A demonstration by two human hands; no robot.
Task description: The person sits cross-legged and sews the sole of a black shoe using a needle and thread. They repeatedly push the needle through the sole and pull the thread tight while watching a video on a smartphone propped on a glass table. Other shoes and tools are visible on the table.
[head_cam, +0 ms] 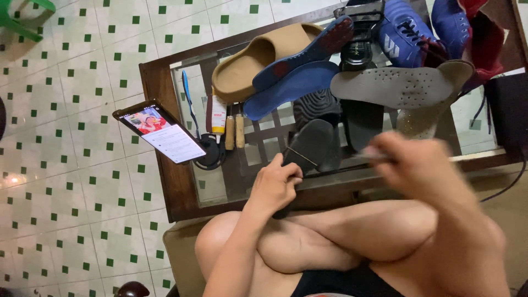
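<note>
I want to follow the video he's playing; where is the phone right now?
In the head view, the phone is propped at the table's left edge, screen lit, left of the glue tube and beyond the left hand.

glass-topped wooden table (165, 181), phone (160, 131), insoles (396, 86), tan slide (250, 60)

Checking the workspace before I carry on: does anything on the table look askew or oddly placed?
Yes: loose blue insoles and a grey perforated insole lie heaped crookedly across the tan slide sandal and blue shoes, out of any shoe.
</note>
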